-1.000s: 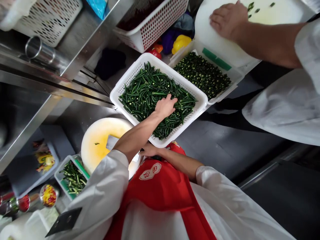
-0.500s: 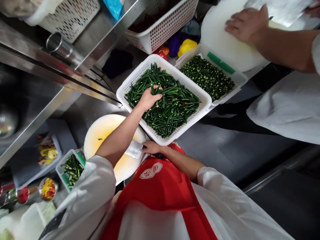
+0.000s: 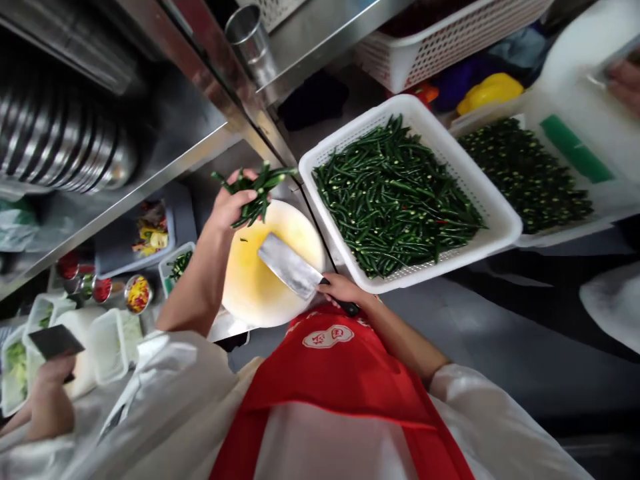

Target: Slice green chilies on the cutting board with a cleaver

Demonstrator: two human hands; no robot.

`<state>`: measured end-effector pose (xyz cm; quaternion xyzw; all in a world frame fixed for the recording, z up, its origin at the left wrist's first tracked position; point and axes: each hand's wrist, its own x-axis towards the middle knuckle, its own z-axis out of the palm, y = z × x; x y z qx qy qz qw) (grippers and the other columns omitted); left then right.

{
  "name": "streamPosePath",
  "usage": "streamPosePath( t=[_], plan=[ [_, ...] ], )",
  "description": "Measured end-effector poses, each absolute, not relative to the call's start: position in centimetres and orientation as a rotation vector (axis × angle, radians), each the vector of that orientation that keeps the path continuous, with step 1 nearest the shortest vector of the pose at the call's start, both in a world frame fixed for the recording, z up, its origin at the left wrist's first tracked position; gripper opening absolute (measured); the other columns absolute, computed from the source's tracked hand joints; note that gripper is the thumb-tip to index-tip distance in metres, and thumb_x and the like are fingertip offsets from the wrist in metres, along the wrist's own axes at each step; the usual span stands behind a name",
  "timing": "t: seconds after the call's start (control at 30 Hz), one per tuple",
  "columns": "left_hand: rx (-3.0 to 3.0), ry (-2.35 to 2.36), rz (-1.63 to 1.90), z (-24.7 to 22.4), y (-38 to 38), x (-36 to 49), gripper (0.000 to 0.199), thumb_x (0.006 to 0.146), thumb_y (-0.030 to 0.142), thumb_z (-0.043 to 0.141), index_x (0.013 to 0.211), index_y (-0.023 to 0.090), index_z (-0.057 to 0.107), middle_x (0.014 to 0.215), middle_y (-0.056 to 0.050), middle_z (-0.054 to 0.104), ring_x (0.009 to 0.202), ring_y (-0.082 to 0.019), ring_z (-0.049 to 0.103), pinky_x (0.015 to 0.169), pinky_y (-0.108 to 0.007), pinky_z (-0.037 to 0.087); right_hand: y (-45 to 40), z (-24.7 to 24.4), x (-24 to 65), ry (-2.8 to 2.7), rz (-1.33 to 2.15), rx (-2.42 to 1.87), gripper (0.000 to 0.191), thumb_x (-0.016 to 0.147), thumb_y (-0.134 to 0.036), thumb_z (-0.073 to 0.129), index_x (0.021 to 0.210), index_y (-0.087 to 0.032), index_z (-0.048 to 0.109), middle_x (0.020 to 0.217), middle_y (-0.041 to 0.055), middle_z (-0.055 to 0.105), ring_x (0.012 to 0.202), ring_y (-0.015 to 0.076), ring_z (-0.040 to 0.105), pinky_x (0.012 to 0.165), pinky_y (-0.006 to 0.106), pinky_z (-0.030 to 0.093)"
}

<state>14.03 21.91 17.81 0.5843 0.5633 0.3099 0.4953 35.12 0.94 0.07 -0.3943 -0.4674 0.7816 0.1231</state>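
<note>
My left hand [image 3: 235,200] is closed around a bunch of green chilies [image 3: 260,190], raised over the far left edge of the round cutting board [image 3: 245,293]. In my right hand [image 3: 343,290] is the black handle of a cleaver [image 3: 290,263], whose broad blade lies flat over the yellow-stained board. One small green piece [image 3: 243,239] rests on the board. Right of the board stands a white perforated basket [image 3: 410,107] holding a heap of whole green chilies [image 3: 395,193].
A tub of chopped green pieces [image 3: 530,177] adjoins the basket. A co-worker's hand [image 3: 625,83] shows at far right, another person's hand [image 3: 53,393] with a cleaver [image 3: 55,341] at lower left. A steel shelf edge [image 3: 165,160] runs above the board. A container of cut vegetables [image 3: 170,227] stands left.
My left hand has left the basket and moved left over the board, carrying a bunch of green chilies. The view has shifted left. My right hand still holds the cleaver.
</note>
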Motion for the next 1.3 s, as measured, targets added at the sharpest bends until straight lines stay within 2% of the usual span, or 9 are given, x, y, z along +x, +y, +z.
streamPosePath(
  t=[0.13, 0.27, 0.37, 0.5, 0.73, 0.9, 1.0, 1.1, 1.3],
  plan=[
    [1.375, 1.615, 0.636, 17.9, 17.9, 3.3, 0.047, 0.057, 0.040, 0.071, 0.097, 0.022, 0.056, 0.098, -0.005, 0.065, 0.074, -0.021, 0.065, 0.051, -0.031, 0.056, 0.5, -0.2, 35.0, -1.303, 2.280, -1.176, 0.020, 0.090, -0.040, 0.052, 0.087, -0.021, 0.046, 0.058, -0.0065, 0.053, 0.040, 0.0106, 0.052, 0.037, 0.020, 0.039],
    [1.294, 1.800, 0.414, 13.9, 15.0, -2.5, 0.054, 0.061, 0.042, 0.066, 0.108, 0.018, 0.056, 0.086, -0.002, 0.063, 0.064, -0.016, 0.059, 0.054, -0.031, 0.055, -0.1, 0.3, 34.9, -1.248, 2.245, -1.216, 0.029, 0.088, -0.048, 0.052, 0.083, -0.021, 0.045, 0.059, -0.0058, 0.053, 0.040, 0.0105, 0.052, 0.038, 0.021, 0.040],
    [1.495, 1.912, 0.231, 10.0, 14.3, -3.4, 0.049, 0.068, 0.038, 0.061, 0.112, 0.017, 0.057, 0.102, -0.005, 0.062, 0.086, -0.020, 0.063, 0.075, -0.036, 0.058, -0.4, 1.5, 34.7, -1.185, 2.176, -1.298, 0.031, 0.088, -0.051, 0.052, 0.085, -0.021, 0.044, 0.059, -0.0066, 0.052, 0.041, 0.0102, 0.052, 0.040, 0.021, 0.041],
    [1.931, 1.926, 0.067, 7.0, 14.0, -2.8, 0.042, 0.077, 0.033, 0.055, 0.117, 0.020, 0.057, 0.134, -0.008, 0.048, 0.126, -0.023, 0.049, 0.109, -0.035, 0.041, -0.3, 3.1, 34.0, -1.223, 2.093, -1.370, 0.029, 0.088, -0.049, 0.053, 0.083, -0.021, 0.044, 0.057, -0.0072, 0.052, 0.040, 0.0106, 0.052, 0.040, 0.021, 0.040],
    [2.033, 1.689, -0.507, 8.5, 16.2, -2.7, 0.084, 0.070, 0.059, 0.065, 0.143, 0.027, 0.040, 0.150, -0.009, 0.034, 0.132, -0.034, 0.043, 0.109, -0.042, 0.039, -0.9, 2.3, 33.0, -1.213, 2.056, -1.463, 0.027, 0.090, -0.046, 0.052, 0.083, -0.022, 0.045, 0.059, -0.0067, 0.056, 0.043, 0.0107, 0.054, 0.044, 0.021, 0.042],
    [2.241, 1.597, -0.561, 12.8, 18.0, 2.9, 0.071, 0.073, 0.065, 0.058, 0.133, 0.027, 0.052, 0.144, -0.008, 0.044, 0.127, -0.036, 0.047, 0.104, -0.046, 0.041, -0.8, 1.2, 33.1, -1.133, 2.114, -1.426, 0.026, 0.091, -0.043, 0.052, 0.078, -0.021, 0.046, 0.059, -0.0051, 0.057, 0.044, 0.0105, 0.054, 0.044, 0.021, 0.044],
    [2.382, 1.384, -0.344, 15.2, 18.2, 9.9, 0.044, 0.085, 0.056, 0.047, 0.108, 0.024, 0.068, 0.116, -0.006, 0.063, 0.111, -0.029, 0.057, 0.101, -0.037, 0.043, -0.2, 1.3, 33.5, -1.142, 2.121, -1.396, 0.026, 0.092, -0.039, 0.052, 0.075, -0.020, 0.046, 0.057, -0.0049, 0.057, 0.042, 0.0106, 0.054, 0.043, 0.021, 0.044],
    [2.437, 1.212, -0.224, 15.9, 18.1, 17.5, 0.042, 0.092, 0.048, 0.040, 0.086, 0.021, 0.071, 0.090, -0.007, 0.065, 0.094, -0.026, 0.062, 0.093, -0.035, 0.046, 0.1, 1.2, 33.9, -1.159, 2.113, -1.382, 0.024, 0.092, -0.037, 0.053, 0.076, -0.020, 0.047, 0.057, -0.0048, 0.058, 0.042, 0.0103, 0.054, 0.042, 0.020, 0.043],
    [2.567, 0.821, -0.286, 11.1, 18.1, 27.8, 0.032, 0.091, 0.026, 0.045, 0.115, 0.019, 0.065, 0.119, -0.007, 0.061, 0.112, -0.021, 0.057, 0.101, -0.031, 0.043, -0.5, 0.0, 33.9, -1.087, 2.137, -1.313, 0.023, 0.094, -0.032, 0.049, 0.078, -0.017, 0.046, 0.056, -0.0047, 0.056, 0.043, 0.0078, 0.053, 0.047, 0.018, 0.040]
  ],
)
